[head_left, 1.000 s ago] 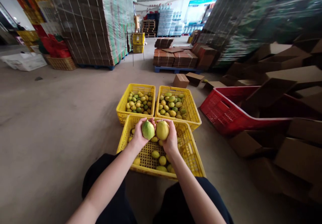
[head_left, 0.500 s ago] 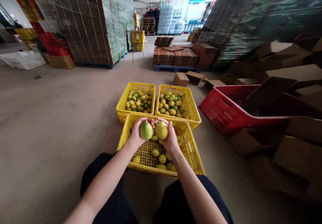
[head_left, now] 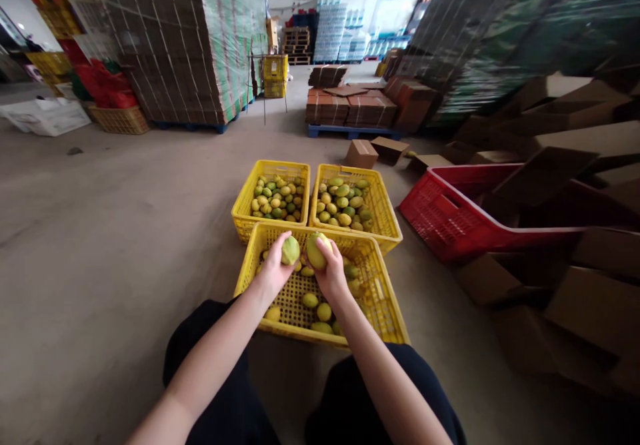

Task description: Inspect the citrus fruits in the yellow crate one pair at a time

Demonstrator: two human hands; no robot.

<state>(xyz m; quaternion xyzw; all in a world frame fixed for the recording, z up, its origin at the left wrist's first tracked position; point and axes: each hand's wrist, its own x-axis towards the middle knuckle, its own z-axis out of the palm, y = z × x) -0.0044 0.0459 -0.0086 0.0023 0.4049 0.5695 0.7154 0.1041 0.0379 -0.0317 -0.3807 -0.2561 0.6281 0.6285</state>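
My left hand [head_left: 274, 266] is wrapped round a green fruit [head_left: 290, 250], above the near yellow crate [head_left: 393, 306]. Close beside it, my right hand [head_left: 333, 273] grips a yellow-green fruit [head_left: 317, 252], its thumb across the front. The two fruits are a small gap apart. Several yellow and green fruits [head_left: 324, 312] lie on the perforated bottom of the near crate, some partly hidden by my hands and forearms. Behind it stand a left yellow crate [head_left: 242, 218] and a right yellow crate [head_left: 387, 222], both holding many similar fruits.
A red crate [head_left: 440, 222] stands to the right among a heap of open cardboard boxes [head_left: 595, 298]. Flattened cartons [head_left: 370, 110] lie on a blue pallet [head_left: 333, 131] further back. Tall wrapped stacks rise at both sides, and a wicker basket [head_left: 120, 120] is at the left.
Both fruits have been turned in my hands. My right thumb now lies across the front of its fruit instead of at its side. The view has shifted slightly.
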